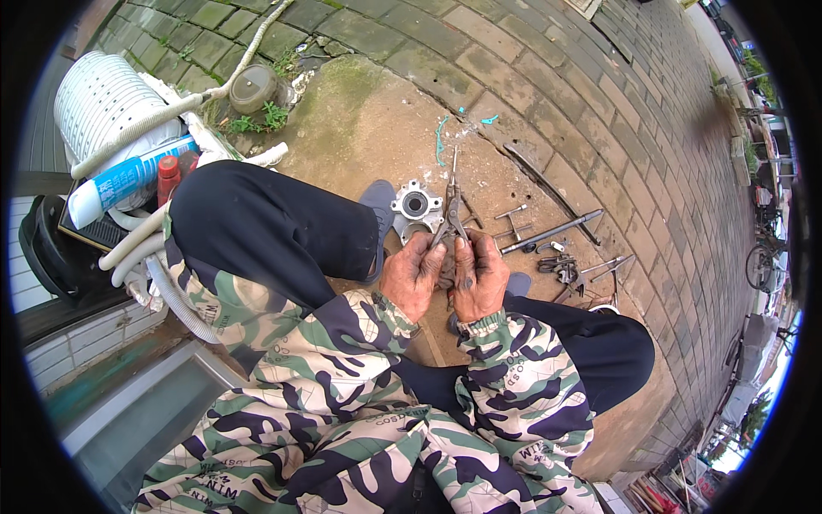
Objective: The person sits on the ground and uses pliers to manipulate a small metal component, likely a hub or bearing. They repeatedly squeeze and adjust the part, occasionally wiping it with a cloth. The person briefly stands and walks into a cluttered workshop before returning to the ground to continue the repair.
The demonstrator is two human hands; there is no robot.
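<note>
My left hand [413, 276] and my right hand [479, 278] are close together between my knees, fingers closed on the two handles of metal pliers [455, 206]. The handles are spread apart, and the long thin nose points away from me. Just beyond my left hand lies a silver metal housing [416, 204] with a round dark bore and several lugs around its rim. Below the pliers, a brownish shape [447, 271] shows between my hands; I cannot tell what it is.
Right of my hands lie a long metal shaft [555, 230], a T-shaped tool [512, 216], small dark metal parts [561, 270] and a dark strip [544, 182]. Blue-green scraps [441, 141] dot the concrete. At left stand a white bucket [107, 98], a blue-white tube [128, 180] and pale hoses [137, 244].
</note>
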